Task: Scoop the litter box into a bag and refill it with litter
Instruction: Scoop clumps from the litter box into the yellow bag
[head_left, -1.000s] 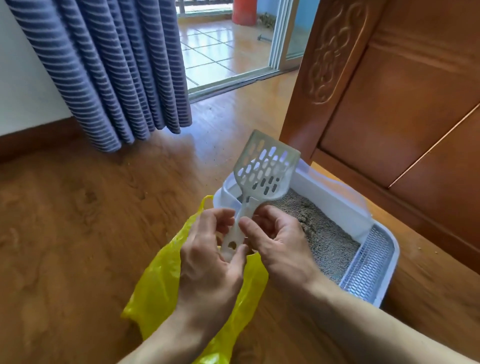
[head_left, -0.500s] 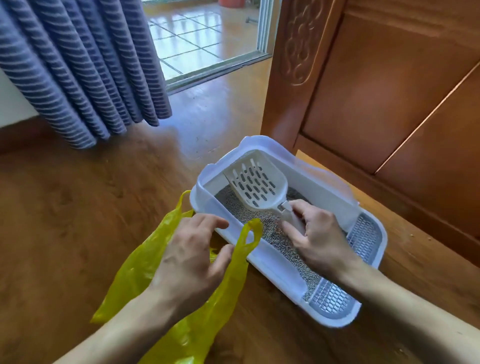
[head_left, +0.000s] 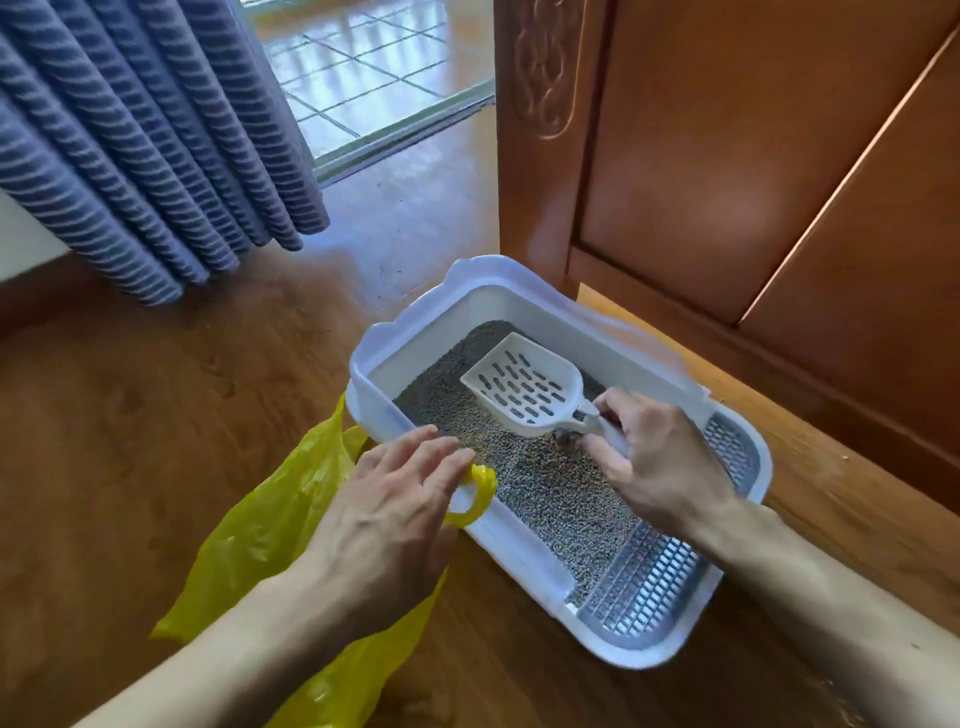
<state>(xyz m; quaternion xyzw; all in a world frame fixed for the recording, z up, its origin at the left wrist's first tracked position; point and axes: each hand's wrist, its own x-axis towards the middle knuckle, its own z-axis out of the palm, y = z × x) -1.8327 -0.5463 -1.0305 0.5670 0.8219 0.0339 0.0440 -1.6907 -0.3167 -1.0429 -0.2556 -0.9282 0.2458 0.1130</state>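
1. Since the last frame, scoop (head_left: 524, 391) lowered: slotted blade now lies low over the litter (head_left: 550, 483), tip toward the far end of the box; earlier it stood tilted higher. Left hand shifted forward, to the near rim.
2. Wooden floor (head_left: 130, 441) carries everything; a carved wooden door panel (head_left: 727, 156) stands right behind the box, a striped blue-grey curtain (head_left: 135, 145) hangs at far left, tiled floor (head_left: 363, 67) shows beyond the threshold.
3. Litter box (head_left: 524, 540), white plastic, sits on the floor just beside the door panel, long axis running diagonally. Grey granules cover its bottom; a grated step (head_left: 654, 582) fills the near right end.
4. Yellow plastic bag (head_left: 260, 535) lies on the floor against the box's left wall, partly under the left forearm; one handle loop rests on the near rim.
5. Left hand (head_left: 395, 499): fingers (head_left: 436, 447) straight and spread over the rim, thumb through or against the bag's handle loop; cannot tell which.
6. Right hand (head_left: 654, 462): fingers curled round the scoop handle, over the litter.
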